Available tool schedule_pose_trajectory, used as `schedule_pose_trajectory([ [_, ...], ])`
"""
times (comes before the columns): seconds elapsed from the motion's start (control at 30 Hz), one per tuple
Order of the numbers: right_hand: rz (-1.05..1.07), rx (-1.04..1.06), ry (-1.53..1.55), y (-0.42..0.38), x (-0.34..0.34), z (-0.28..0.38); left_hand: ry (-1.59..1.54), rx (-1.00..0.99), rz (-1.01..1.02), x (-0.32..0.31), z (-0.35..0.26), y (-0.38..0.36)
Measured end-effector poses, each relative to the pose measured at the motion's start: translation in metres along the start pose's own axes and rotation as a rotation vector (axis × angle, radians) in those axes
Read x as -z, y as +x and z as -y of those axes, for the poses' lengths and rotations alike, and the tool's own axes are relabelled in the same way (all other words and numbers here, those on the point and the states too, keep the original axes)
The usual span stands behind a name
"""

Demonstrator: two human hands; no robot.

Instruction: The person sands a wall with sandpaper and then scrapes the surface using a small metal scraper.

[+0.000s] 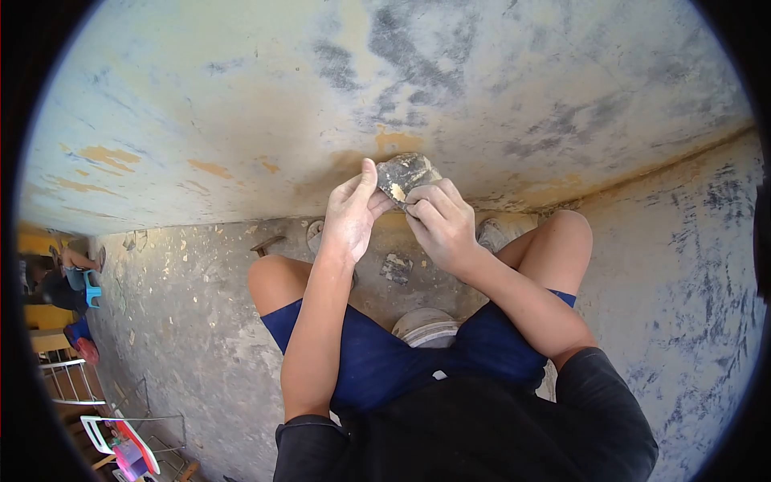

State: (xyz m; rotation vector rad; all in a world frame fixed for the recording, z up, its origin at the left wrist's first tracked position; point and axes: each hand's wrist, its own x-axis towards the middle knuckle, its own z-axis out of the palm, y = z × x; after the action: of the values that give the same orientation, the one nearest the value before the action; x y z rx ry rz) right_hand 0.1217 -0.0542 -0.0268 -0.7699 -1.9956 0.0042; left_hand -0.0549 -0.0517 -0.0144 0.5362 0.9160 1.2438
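Observation:
A dark, worn piece of sandpaper with pale patches is held up in front of the wall, between both hands. My left hand has its thumb raised and its fingers against the sheet's left side, partly hidden behind it. At the lower right edge, my right hand pinches the sheet with bent fingers. Pale dust coats both hands. On the floor below lies another dark, patchy piece, apart from the hands.
The patchy wall rises close in front and meets a side wall at right. A pale bucket is between my thighs. A brown-handled tool lies by my left knee. Far left are a person, a blue stool and chairs.

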Motion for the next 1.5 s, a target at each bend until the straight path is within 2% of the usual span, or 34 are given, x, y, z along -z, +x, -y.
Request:
schedule_pose_trajectory([
  [0.13,0.055,-0.024,-0.002,-0.006,0.002,0.005,0.085,-0.011,-0.019,0.006,-0.001,0.002],
  [0.2,0.076,-0.182,-0.072,-0.002,0.008,0.009,0.088,-0.010,-0.021,0.008,-0.005,0.002],
  [0.3,0.085,-0.247,-0.114,-0.007,0.013,-0.001,0.168,0.017,-0.032,0.013,-0.009,0.001],
  [0.47,0.154,-0.204,-0.048,-0.022,0.019,-0.022,0.319,0.137,-0.013,0.016,-0.007,0.003],
  [0.6,0.179,-0.301,-0.023,-0.033,0.012,-0.023,0.436,0.106,-0.014,0.019,0.002,0.010],
  [0.67,0.185,-0.366,-0.022,-0.036,0.010,-0.027,0.987,-0.059,-0.154,0.025,0.009,0.016],
  [0.7,0.205,-0.378,-0.047,-0.037,0.009,-0.030,0.993,-0.055,-0.150,0.025,0.013,0.016],
  [0.77,0.221,-0.395,-0.072,-0.040,0.007,-0.035,1.078,-0.291,-0.117,0.025,0.019,0.014],
  [0.87,0.234,-0.465,-0.094,-0.043,0.006,-0.041,1.207,-0.381,-0.003,0.011,0.016,0.005],
  [1.0,0.278,-0.415,-0.110,-0.047,0.005,-0.049,1.336,-0.381,-0.068,-0.009,0.022,-0.001],
  [1.1,0.319,-0.403,-0.083,-0.051,0.002,-0.048,1.430,-0.479,-0.083,-0.008,0.032,0.001],
  [1.17,0.346,-0.399,-0.069,-0.051,0.000,-0.048,1.436,-0.652,0.085,-0.005,0.037,0.007],
  [1.27,0.445,-0.424,-0.025,-0.049,-0.004,-0.044,1.502,-0.705,0.051,-0.006,0.042,0.011],
  [1.33,0.355,-0.528,0.056,-0.047,-0.007,-0.042,1.506,-0.732,0.016,-0.004,0.045,0.015],
  [1.5,0.325,-0.718,0.107,-0.041,-0.008,-0.047,1.519,-0.754,-0.021,0.003,0.049,0.025],
])
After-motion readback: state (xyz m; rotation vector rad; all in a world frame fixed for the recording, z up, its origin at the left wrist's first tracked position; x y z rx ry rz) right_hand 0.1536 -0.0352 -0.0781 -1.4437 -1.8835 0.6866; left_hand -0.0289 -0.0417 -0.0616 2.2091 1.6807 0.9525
